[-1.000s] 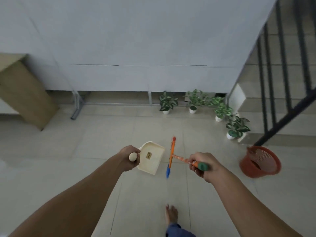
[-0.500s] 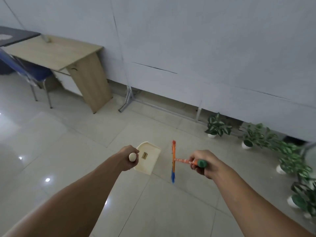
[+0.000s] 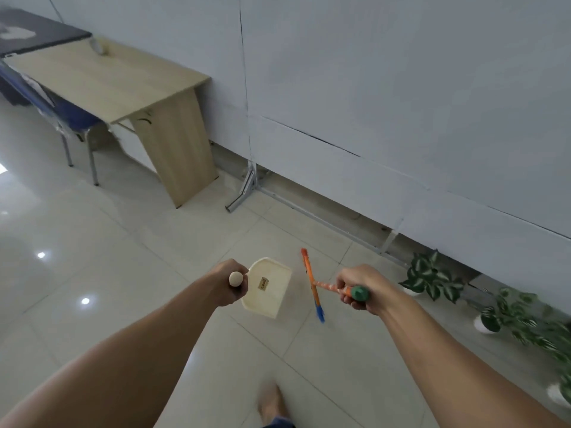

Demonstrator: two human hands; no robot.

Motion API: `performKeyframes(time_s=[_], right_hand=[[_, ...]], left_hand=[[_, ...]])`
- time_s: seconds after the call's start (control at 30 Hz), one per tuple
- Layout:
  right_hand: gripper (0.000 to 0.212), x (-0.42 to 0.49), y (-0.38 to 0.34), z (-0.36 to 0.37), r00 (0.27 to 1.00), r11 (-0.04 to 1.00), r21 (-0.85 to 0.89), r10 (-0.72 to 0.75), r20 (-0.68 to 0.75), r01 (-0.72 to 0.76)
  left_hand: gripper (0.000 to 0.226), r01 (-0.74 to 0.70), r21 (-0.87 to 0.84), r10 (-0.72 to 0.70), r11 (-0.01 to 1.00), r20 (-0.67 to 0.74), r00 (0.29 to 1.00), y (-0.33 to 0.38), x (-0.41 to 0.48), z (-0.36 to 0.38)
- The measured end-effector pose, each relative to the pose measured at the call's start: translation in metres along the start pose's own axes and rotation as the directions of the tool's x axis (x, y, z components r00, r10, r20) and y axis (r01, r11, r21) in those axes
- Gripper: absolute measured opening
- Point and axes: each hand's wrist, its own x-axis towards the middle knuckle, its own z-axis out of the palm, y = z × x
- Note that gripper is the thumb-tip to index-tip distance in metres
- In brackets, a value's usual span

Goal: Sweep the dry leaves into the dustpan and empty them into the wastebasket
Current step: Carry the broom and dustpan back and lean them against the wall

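Observation:
My left hand point(image 3: 228, 285) grips the handle of a cream dustpan point(image 3: 268, 288), held above the tiled floor with its pan empty and a small label inside. My right hand point(image 3: 355, 287) grips the orange, green-capped handle of a small broom point(image 3: 312, 284) whose orange and blue head hangs crosswise just right of the dustpan. No dry leaves and no wastebasket are in view.
A wooden desk point(image 3: 123, 84) stands against the white wall at the upper left, with a blue chair point(image 3: 71, 118) under it. Potted plants point(image 3: 432, 278) line the wall base at the right. A metal bracket point(image 3: 244, 193) juts out from the partition. My bare foot point(image 3: 272, 403) shows at the bottom.
My view has swung left: the red wastebasket and stairs have left the frame and the desk has come in. Both hands keep the same hold on dustpan and broom.

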Motion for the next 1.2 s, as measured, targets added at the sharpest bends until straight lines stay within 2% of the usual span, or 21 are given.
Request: performKeyframes(time_s=[0.2, 0.4, 0.47, 0.57, 0.67, 0.73, 0.8, 0.9, 1.0, 1.07, 1.1, 1.17, 1.2], right_hand=[[0.014, 0.063, -0.092, 0.006, 0.999, 0.996, -0.086, 0.029, 0.038, -0.025], [0.014, 0.132, -0.173, 0.000, 0.990, 0.951, -0.309, 0.062, 0.123, -0.021], [0.014, 0.159, -0.200, -0.004, 0.980, 0.911, -0.411, 0.114, 0.161, -0.038], [0.026, 0.208, -0.240, -0.019, 0.961, 0.879, -0.473, 0.180, 0.210, -0.061], [0.032, 0.246, -0.281, -0.040, 0.942, 0.937, -0.347, 0.160, 0.295, -0.050], [0.035, 0.271, -0.309, -0.053, 0.918, 0.989, -0.138, 0.097, 0.383, -0.047], [0.034, 0.296, -0.336, -0.063, 0.910, 0.999, 0.054, -0.020, 0.414, -0.003], [0.036, 0.322, -0.366, -0.071, 0.917, 0.979, 0.203, -0.102, 0.386, 0.023], [0.033, 0.344, -0.386, -0.074, 0.952, 0.965, 0.234, -0.178, 0.250, 0.119], [0.020, 0.358, -0.394, -0.075, 0.958, 0.955, 0.104, -0.285, 0.044, 0.279], [0.015, 0.364, -0.398, -0.075, 0.934, 0.937, -0.033, -0.350, -0.069, 0.349], [0.024, 0.377, -0.406, -0.076, 0.864, 0.858, -0.344, -0.464, -0.194, 0.383], [0.027, 0.381, -0.411, -0.076, 0.845, 0.824, -0.439, -0.486, -0.223, 0.358]], left_hand=[[0.008, 0.036, 0.054, -0.036, 0.998, 0.000, 0.999, 0.101, 0.050, 0.005], [0.019, 0.012, 0.027, -0.010, 1.000, -0.053, 0.999, 0.188, 0.092, 0.020], [0.014, 0.007, 0.023, -0.005, 1.000, -0.057, 0.998, 0.219, 0.106, 0.026], [0.012, 0.030, 0.050, -0.027, 0.998, -0.051, 0.998, 0.267, 0.133, 0.037], [0.013, 0.045, 0.074, -0.038, 0.996, -0.089, 0.995, 0.311, 0.155, 0.053], [0.010, 0.064, 0.065, -0.056, 0.996, -0.107, 0.993, 0.343, 0.172, 0.068], [0.013, 0.061, 0.043, -0.056, 0.997, -0.115, 0.992, 0.374, 0.185, 0.083], [0.017, 0.056, -0.008, -0.057, 0.998, -0.168, 0.984, 0.413, 0.202, 0.106], [0.014, 0.071, -0.044, -0.078, 0.997, -0.185, 0.980, 0.452, 0.219, 0.127], [0.018, 0.066, -0.038, -0.072, 0.997, -0.197, 0.978, 0.476, 0.230, 0.142], [0.019, 0.067, -0.033, -0.073, 0.997, -0.196, 0.978, 0.486, 0.234, 0.149], [0.018, 0.063, -0.008, -0.064, 0.998, -0.190, 0.980, 0.507, 0.244, 0.166], [0.018, 0.063, 0.007, -0.061, 0.998, -0.175, 0.983, 0.517, 0.249, 0.175]])
